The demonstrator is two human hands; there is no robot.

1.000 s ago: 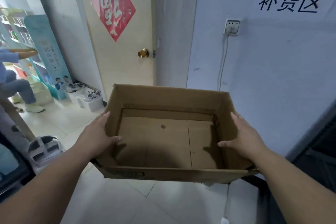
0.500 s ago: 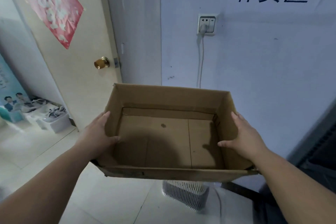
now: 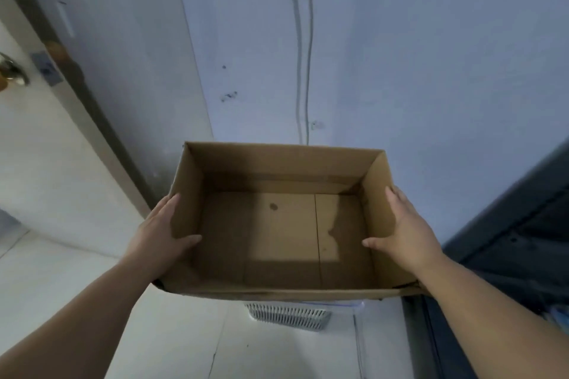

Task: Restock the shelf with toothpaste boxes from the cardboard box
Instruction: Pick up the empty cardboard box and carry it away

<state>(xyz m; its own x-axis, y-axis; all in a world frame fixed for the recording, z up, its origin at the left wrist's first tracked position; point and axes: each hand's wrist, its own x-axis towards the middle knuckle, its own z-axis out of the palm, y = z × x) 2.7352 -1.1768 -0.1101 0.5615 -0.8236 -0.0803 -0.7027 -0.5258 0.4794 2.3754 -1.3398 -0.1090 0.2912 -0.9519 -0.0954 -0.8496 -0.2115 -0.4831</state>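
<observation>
An open brown cardboard box (image 3: 277, 163) is held in the air in front of me, its inside bare with nothing in it. My left hand (image 3: 160, 234) grips the box's left wall, thumb hooked inside and fingers along the outside. On the opposite wall my right hand (image 3: 403, 231) holds the same way, thumb inside. No toothpaste boxes and no shelf are in view.
A pale blue wall (image 3: 400, 71) faces me, with a white cable (image 3: 303, 71) hanging down it. A door with a brass knob (image 3: 12, 72) is at the left. A white slatted basket (image 3: 289, 314) sits on the tiled floor below the box. Dark furniture (image 3: 508, 240) stands at the right.
My view has swung right and tilted down: the door, red poster and wall sign slid out of view. The box stays held the same way in both hands.
</observation>
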